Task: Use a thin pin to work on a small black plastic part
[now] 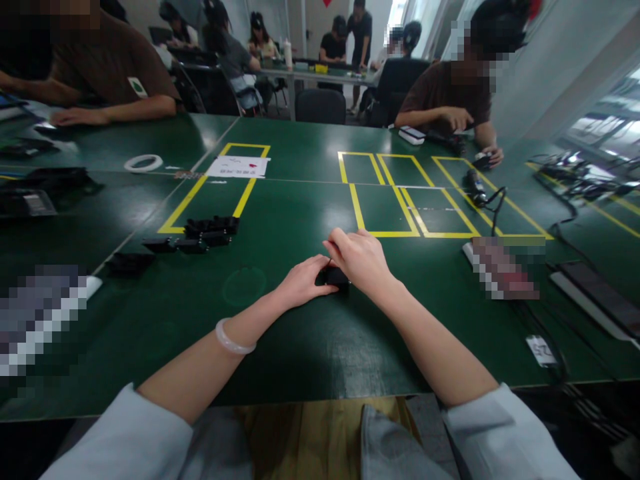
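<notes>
A small black object [337,278] rests on the green table [300,353] between my hands. My left hand [306,280] has its thumb and fingers closed around the object's left side. Above it, my right hand [361,259] is bent at the wrist with its fingers pinched together over the object; what they hold, if anything, is too small to make out. To the left lie several black pieces [207,233] in a loose group, and a flat black piece [130,263] is nearer the left edge.
Yellow tape rectangles [390,234] mark the table. A paper sheet [238,167] and a white tape roll [143,163] lie at the back left. Devices with cables [505,267] stand on the right. A person [450,100] sits across the table.
</notes>
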Motion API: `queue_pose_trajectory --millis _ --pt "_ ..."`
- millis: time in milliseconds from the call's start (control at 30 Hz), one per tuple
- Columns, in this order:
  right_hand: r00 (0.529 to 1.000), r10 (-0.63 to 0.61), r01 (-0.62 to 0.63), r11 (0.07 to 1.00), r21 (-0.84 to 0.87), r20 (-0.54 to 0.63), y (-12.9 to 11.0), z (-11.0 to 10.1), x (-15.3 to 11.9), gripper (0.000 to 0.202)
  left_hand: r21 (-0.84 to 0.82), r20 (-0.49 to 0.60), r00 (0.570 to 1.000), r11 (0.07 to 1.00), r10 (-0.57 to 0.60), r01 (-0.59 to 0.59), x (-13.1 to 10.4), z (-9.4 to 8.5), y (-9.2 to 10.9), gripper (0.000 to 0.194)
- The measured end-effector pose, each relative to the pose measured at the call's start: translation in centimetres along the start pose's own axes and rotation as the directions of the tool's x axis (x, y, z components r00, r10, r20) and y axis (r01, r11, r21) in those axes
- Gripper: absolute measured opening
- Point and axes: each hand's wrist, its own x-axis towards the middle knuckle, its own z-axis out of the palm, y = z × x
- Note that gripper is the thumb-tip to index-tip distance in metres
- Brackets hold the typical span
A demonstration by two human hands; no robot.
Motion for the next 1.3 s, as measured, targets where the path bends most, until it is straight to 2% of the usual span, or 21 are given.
queue_pose_trajectory --millis 167,300,500,733,933,1167,1300 --pt "0.999 -0.046 0.046 0.999 -0.025 0.021 -0.3 -0.3 0.3 0.028 0.012 0.011 0.999 0.999 -0.035 0.035 0.0 0.0 0.0 0.047" --pt "0.994 -0.069 0.072 0.997 -0.033 0.084 -0.6 -1.0 0.8 0.025 0.007 0.004 0.998 0.998 -0.057 0.057 0.0 0.0 0.0 0.048" --pt "0.98 -0.062 0.078 0.994 -0.079 0.189 -0.3 -1.6 1.8 0.025 -0.006 0.014 1.0 1.0 -0.014 0.014 0.0 -0.1 0.1 0.043" --pt "0.976 -0.07 0.089 0.993 -0.08 0.208 -0.2 -1.8 2.1 0.025 -0.027 0.018 1.0 1.0 -0.013 0.013 -0.1 -0.2 0.0 0.046" --pt "0.968 -0.065 0.076 0.996 -0.038 0.244 0.0 -1.7 2.0 0.034 -0.023 0.019 1.0 1.0 -0.013 0.013 -0.1 -0.2 0.0 0.045" --pt "0.97 -0.076 0.072 0.997 0.027 0.233 -0.1 -2.3 1.7 0.021 0.013 0.027 0.997 0.998 -0.066 0.065 0.0 -0.3 0.2 0.043" --pt "0.965 -0.066 0.074 0.997 -0.019 0.254 -0.2 -2.3 1.7 0.029 0.001 0.026 0.998 0.999 -0.051 0.051 0.0 -0.3 0.4 0.041"
